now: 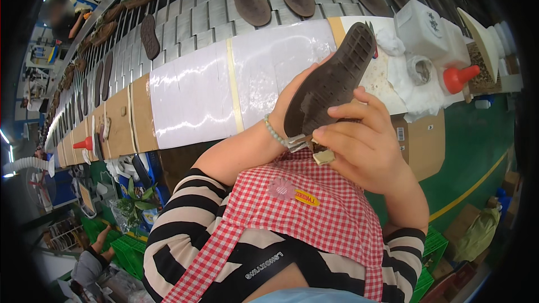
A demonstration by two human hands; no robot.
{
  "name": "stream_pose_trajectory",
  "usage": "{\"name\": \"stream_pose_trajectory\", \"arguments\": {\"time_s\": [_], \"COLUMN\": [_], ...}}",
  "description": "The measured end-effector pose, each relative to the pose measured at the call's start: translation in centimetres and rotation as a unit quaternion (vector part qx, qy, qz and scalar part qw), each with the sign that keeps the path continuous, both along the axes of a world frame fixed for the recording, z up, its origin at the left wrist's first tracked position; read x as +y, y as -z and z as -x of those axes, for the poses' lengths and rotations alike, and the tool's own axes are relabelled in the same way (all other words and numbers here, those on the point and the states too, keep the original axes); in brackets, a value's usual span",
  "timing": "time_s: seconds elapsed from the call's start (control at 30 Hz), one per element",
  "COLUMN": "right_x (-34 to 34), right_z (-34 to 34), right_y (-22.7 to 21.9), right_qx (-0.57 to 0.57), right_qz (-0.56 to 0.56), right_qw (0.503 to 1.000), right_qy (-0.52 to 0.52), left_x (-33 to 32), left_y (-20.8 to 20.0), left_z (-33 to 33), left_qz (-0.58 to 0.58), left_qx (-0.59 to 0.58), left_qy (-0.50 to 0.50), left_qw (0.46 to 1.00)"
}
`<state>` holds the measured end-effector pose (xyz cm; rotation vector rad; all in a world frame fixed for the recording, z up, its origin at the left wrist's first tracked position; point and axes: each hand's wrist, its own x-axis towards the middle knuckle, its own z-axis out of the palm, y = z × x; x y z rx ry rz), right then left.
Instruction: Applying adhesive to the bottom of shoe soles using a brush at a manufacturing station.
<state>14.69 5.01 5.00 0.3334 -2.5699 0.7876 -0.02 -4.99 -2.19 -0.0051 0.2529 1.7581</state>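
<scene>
A dark brown shoe sole is held up at a slant in front of me, its hollow, ribbed side facing up. My left hand grips it from the left and beneath, and most of those fingers are hidden behind the sole. At the sole's lower right edge, my right hand has bent fingers closed on a small cream-coloured block. That block sits just below the heel end; its exact kind is unclear.
A slatted conveyor carrying several soles runs along the far side. Plastic-covered cardboard edges it. At right are a white jug, a clear jar on white cloth and a red-capped bottle. Another person is at far left.
</scene>
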Motion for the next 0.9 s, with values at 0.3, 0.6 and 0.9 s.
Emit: {"name": "stream_pose_trajectory", "arguments": {"time_s": [0.3, 0.6, 0.9], "right_x": [0.4, 1.0, 1.4], "right_z": [-0.3, 0.1, 0.1], "right_y": [-0.3, -0.8, -1.4], "right_qx": [-0.017, -0.005, 0.007], "right_qz": [-0.037, -0.051, -0.063], "right_qw": [0.999, 0.999, 0.998], "right_qy": [-0.007, 0.002, 0.024], "left_x": [-0.2, -0.3, -0.5], "left_y": [1.6, 1.1, 1.6], "left_z": [0.3, 0.0, -0.1], "left_qz": [-0.018, 0.015, -0.059], "left_qx": [-0.044, -0.086, -0.141], "left_qy": [0.041, 0.067, 0.098], "left_qw": [0.998, 0.994, 0.983]}}
